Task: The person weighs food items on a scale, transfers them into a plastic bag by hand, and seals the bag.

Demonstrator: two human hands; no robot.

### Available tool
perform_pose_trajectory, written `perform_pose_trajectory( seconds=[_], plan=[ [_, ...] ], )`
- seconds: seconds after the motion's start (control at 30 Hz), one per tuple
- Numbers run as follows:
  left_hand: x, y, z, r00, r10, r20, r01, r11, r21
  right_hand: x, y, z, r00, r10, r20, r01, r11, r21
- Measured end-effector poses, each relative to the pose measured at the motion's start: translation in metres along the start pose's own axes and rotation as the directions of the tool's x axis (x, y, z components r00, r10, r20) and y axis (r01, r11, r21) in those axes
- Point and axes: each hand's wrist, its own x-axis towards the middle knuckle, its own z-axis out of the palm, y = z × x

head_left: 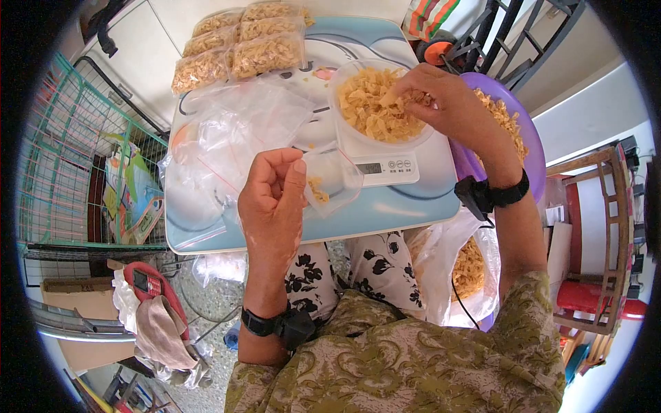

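Head view, dried flakes: pale golden-yellow (375, 103), thin, curled and ragged, heaped loosely; a few browner bits showed at the fingers.
Where they lay: mostly in one clear round bowl (335, 96), standing on one white digital scale (392, 172).
Right hand (437, 100): over the bowl's right side, its fingers drawn narrow around a small pinch of flakes.
Left hand (272, 196): fingers curled, thumb up, right beside one clear zip bag (339, 172); whether it gripped the bag, I could not tell.
Zip bag: red line near its mouth, a small cluster of flakes inside.
Packed bags (268, 55): six, filled with flakes, in two columns of three at the table's far left.
Empty bags (241, 117): a heap, too overlapped to count.
Table (323, 230): one, blue and white.
Purple basin (536, 155): one, at the right, holding more flakes.
Plastic sack (487, 248): one, below the table edge, also with flakes.
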Motion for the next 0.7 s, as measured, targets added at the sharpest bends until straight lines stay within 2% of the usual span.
perform_pose_trajectory(
  seconds=[0.07, 0.1, 0.17, 0.2, 0.27, 0.3, 0.37, 0.4, 0.47, 0.5, 0.57, 0.6, 0.67, 0.7],
  plan=[
    [0.0, 0.001, 0.0, 1.0, 0.0, -0.004, 0.0, 1.0, -0.006, 0.0, -0.003, -0.006, 0.99, 0.1, -0.096, -0.099, 0.995, 0.021],
    [-0.001, 0.001, 0.0, 1.0, 0.001, -0.006, -0.001, 1.0, -0.012, 0.0, -0.005, -0.009, 0.99, 0.1, -0.096, -0.099, 0.995, 0.022],
    [-0.001, 0.0, 0.0, 1.0, 0.0, -0.005, 0.0, 1.0, -0.009, 0.0, -0.009, -0.014, 0.961, 0.142, -0.236, -0.105, 0.981, 0.165],
    [-0.001, -0.001, 0.0, 1.0, -0.002, -0.006, 0.002, 1.0, -0.005, 0.0, -0.008, -0.014, 0.961, 0.142, -0.237, -0.105, 0.981, 0.163],
    [-0.001, 0.0, 0.0, 1.0, -0.009, -0.004, 0.009, 1.0, -0.016, 0.001, -0.004, -0.013, 0.927, 0.267, -0.262, -0.114, 0.869, 0.481],
    [-0.001, 0.0, 0.001, 1.0, -0.017, -0.003, 0.017, 1.0, -0.026, 0.001, -0.005, -0.012, 0.928, 0.264, -0.263, -0.112, 0.87, 0.479],
    [-0.002, 0.005, 0.001, 0.999, -0.04, -0.009, 0.04, 0.999, -0.012, 0.0, -0.01, -0.01, 0.877, 0.378, -0.296, -0.063, 0.701, 0.711],
    [-0.003, 0.006, 0.001, 0.998, -0.066, -0.013, 0.066, 0.998, 0.004, 0.0, -0.011, -0.008, 0.878, 0.377, -0.297, -0.061, 0.702, 0.71],
    [-0.003, 0.005, 0.0, 0.998, -0.063, -0.007, 0.063, 0.998, -0.003, -0.003, -0.013, -0.006, 0.843, 0.516, -0.153, 0.004, 0.277, 0.961],
    [-0.003, 0.005, 0.0, 0.998, -0.062, -0.001, 0.062, 0.998, -0.011, -0.004, -0.013, -0.006, 0.842, 0.517, -0.154, 0.005, 0.279, 0.96],
    [-0.003, 0.004, 0.0, 0.998, -0.06, 0.003, 0.06, 0.998, -0.029, -0.006, -0.014, -0.007, 0.857, 0.513, -0.043, 0.023, 0.046, 0.999],
    [-0.002, 0.004, -0.001, 0.998, -0.059, 0.006, 0.059, 0.997, -0.047, -0.007, -0.015, -0.007, 0.858, 0.512, -0.044, 0.023, 0.047, 0.999],
    [-0.002, 0.002, -0.001, 0.999, -0.053, 0.01, 0.053, 0.997, -0.051, -0.008, -0.02, -0.007, 0.854, 0.519, 0.023, 0.042, -0.113, 0.993],
    [-0.002, 0.002, -0.001, 0.999, -0.048, 0.015, 0.049, 0.997, -0.055, -0.008, -0.021, -0.006, 0.855, 0.518, 0.023, 0.042, -0.114, 0.993]
  ],
)
